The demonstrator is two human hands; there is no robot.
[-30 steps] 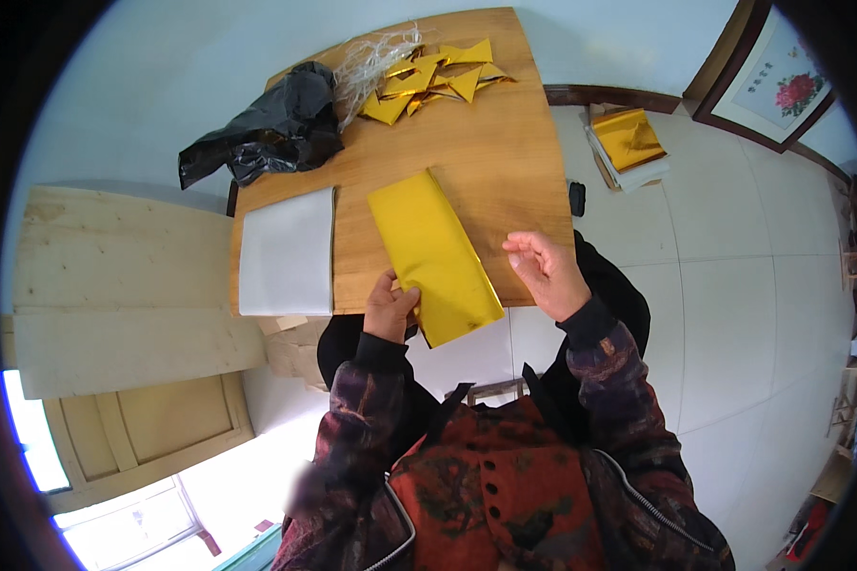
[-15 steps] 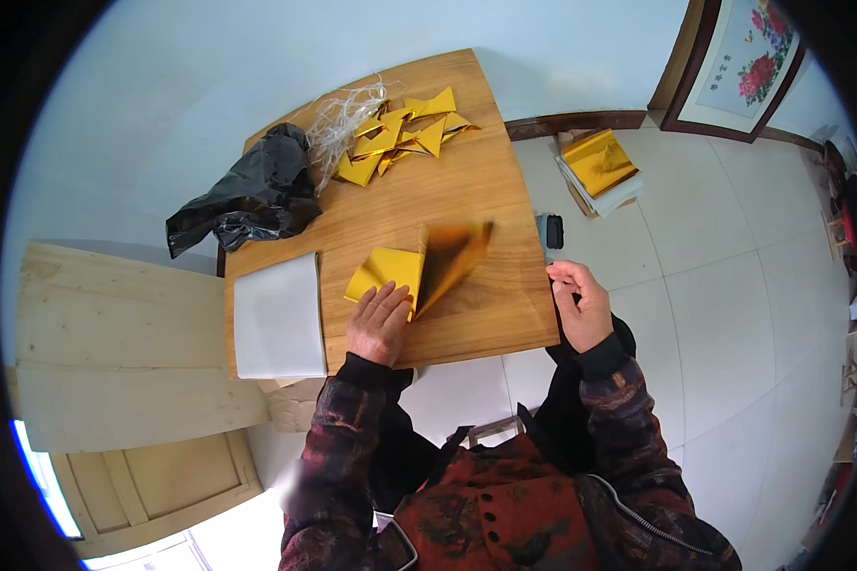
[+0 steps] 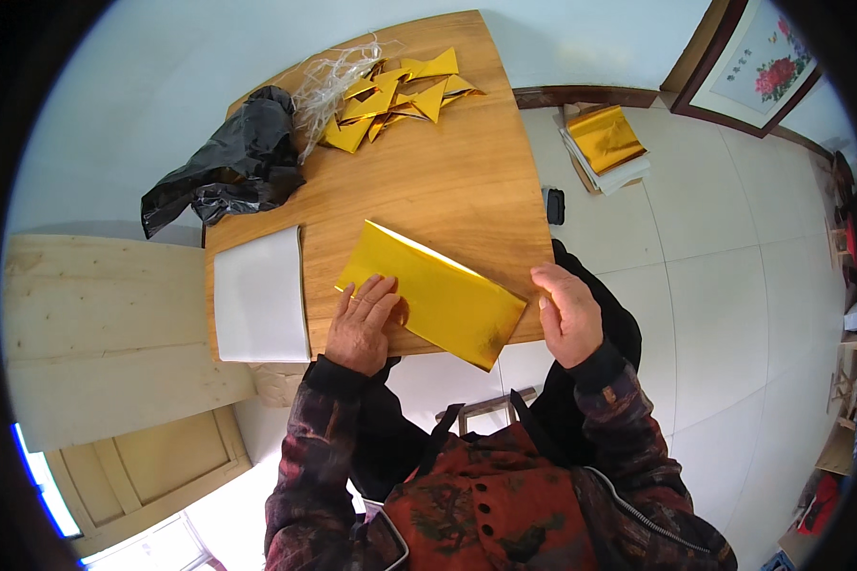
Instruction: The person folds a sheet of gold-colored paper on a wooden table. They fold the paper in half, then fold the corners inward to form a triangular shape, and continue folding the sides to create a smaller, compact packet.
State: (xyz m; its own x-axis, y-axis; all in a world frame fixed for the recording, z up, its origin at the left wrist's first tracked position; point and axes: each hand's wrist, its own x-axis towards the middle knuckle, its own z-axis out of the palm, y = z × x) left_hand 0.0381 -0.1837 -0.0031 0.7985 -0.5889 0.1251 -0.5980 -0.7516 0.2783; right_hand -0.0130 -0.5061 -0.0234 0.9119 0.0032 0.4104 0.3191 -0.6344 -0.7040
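Note:
A folded sheet of shiny gold foil paper [image 3: 438, 295] lies slanted on the wooden table [image 3: 428, 186]. Its long upper edge gapes a little, showing a pale inside, and its lower right corner juts past the table's front edge. My left hand [image 3: 360, 328] rests on the paper's left end, fingers laid over it and pressing it down. Just off the right end of the paper, my right hand [image 3: 571, 316] hovers by the table's corner with loosely bent fingers and the thumb apart, holding nothing.
Several folded gold pieces [image 3: 390, 100] are heaped at the table's far end beside tangled clear plastic strands [image 3: 328, 90]. A black plastic bag [image 3: 238, 162] lies at the left edge, above a grey-white pad [image 3: 260, 297]. More gold paper [image 3: 605, 138] sits on a stack on the floor.
The gold paper's right part, raised and blurred before, now lies over to the right as a long folded strip. My left hand stays on its left end.

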